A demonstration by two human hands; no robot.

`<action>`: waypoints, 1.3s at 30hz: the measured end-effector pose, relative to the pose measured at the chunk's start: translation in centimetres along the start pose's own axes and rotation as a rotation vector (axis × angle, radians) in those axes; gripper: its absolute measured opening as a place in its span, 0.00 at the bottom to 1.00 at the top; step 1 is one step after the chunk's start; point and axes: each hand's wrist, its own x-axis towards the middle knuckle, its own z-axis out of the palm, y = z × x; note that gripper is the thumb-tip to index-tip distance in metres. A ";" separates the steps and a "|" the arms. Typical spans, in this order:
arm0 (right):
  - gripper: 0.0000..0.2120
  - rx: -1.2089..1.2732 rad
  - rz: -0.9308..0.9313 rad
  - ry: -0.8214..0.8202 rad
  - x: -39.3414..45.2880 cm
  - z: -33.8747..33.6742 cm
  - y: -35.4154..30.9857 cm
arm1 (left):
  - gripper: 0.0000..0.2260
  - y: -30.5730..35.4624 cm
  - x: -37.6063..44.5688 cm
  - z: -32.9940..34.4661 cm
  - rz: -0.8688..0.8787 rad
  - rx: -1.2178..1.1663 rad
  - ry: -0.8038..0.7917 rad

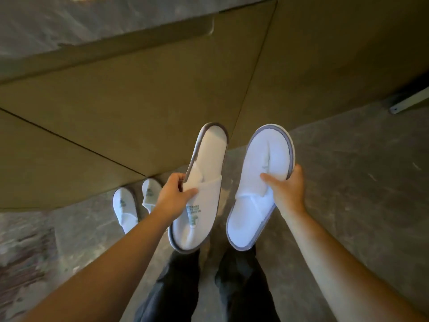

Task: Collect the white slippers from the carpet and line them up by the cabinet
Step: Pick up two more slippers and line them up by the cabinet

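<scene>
My left hand (173,194) grips a white slipper (202,182) with a grey sole edge and green print, held in the air above my legs. My right hand (286,189) grips a second white slipper (257,194) by its side, held level with the first. Two more white slippers sit on the floor at the foot of the tan cabinet (139,101): one (125,210) fully shown, the other (149,194) partly hidden behind my left forearm. Both floor slippers lie side by side, toes towards the cabinet.
The cabinet front runs across the upper half of the view, with dark seams between its panels. Grey mottled carpet (348,182) spreads right of and below it. A pale metal bar or leg (408,101) shows at the right edge. My dark trouser legs (209,287) stand below.
</scene>
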 end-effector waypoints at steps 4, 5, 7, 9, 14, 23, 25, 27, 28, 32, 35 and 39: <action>0.24 -0.005 0.011 -0.001 6.7 1.4 8.1 | 0.11 -3.6 7.1 6.7 0.001 -0.017 0.017; 0.25 -0.010 0.017 0.003 8.3 2.1 10.3 | 0.11 -4.9 9.0 8.3 0.004 -0.011 0.021; 0.27 -0.014 0.029 0.011 11.3 3.8 15.0 | 0.11 -7.6 13.2 11.6 0.030 -0.007 -0.002; 0.29 -0.017 0.046 0.020 14.1 5.8 19.6 | 0.11 -10.5 17.2 14.7 0.066 0.015 -0.024; 0.28 -0.035 0.057 0.051 20.4 10.0 30.5 | 0.15 -17.5 25.9 20.7 0.100 0.048 -0.018; 0.28 0.029 0.150 0.057 25.2 14.5 42.2 | 0.15 -24.2 34.2 24.5 0.132 0.126 -0.035; 0.30 -0.022 0.153 0.049 25.1 15.4 43.1 | 0.15 -25.6 34.0 24.5 0.139 0.139 -0.012; 0.35 -0.125 0.131 0.047 25.0 15.9 43.4 | 0.16 -26.6 33.6 24.4 0.149 0.149 -0.022; 0.39 -0.223 0.100 0.051 25.0 16.0 43.4 | 0.16 -27.0 33.4 24.3 0.154 0.159 -0.043; 0.47 -0.688 -0.209 0.068 24.9 16.4 41.4 | 0.16 -26.9 33.7 23.6 0.240 0.181 -0.127; 0.41 -0.682 -0.510 -0.028 24.0 17.7 38.8 | 0.16 -26.1 33.8 22.9 0.317 0.246 -0.214; 0.30 -0.733 -0.613 -0.259 23.9 18.8 36.4 | 0.16 -25.3 33.9 22.1 0.382 0.277 -0.287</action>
